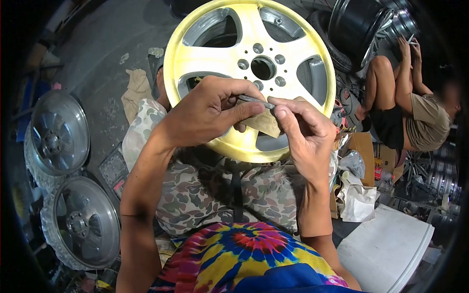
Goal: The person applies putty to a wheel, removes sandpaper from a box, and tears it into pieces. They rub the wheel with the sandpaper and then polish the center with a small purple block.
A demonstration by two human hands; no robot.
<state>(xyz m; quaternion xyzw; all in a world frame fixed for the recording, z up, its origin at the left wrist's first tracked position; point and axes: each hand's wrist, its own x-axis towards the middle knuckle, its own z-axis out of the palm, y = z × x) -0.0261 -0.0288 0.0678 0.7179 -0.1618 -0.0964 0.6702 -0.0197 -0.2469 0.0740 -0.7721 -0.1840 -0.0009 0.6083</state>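
Observation:
A yellow-coated wheel rim [195,65] with several spokes and bolt holes lies face up in front of my knees. Above its lower part, both hands pinch a small piece of sandpaper [265,123], tan on its hanging face with a dark grey folded edge on top. My left hand [207,113] grips the left end of that fold between thumb and fingers. At the right end, my right hand [309,128] closes thumb and forefinger on the same edge. Part of the sandpaper is hidden behind my fingers.
Two bare metal wheels [85,222] stand at the left. A tan cloth [137,90] lies on the floor. At the right are a cardboard box [360,151], a white panel [386,244], black wheels [354,27] and a seated person [420,115] holding something thin.

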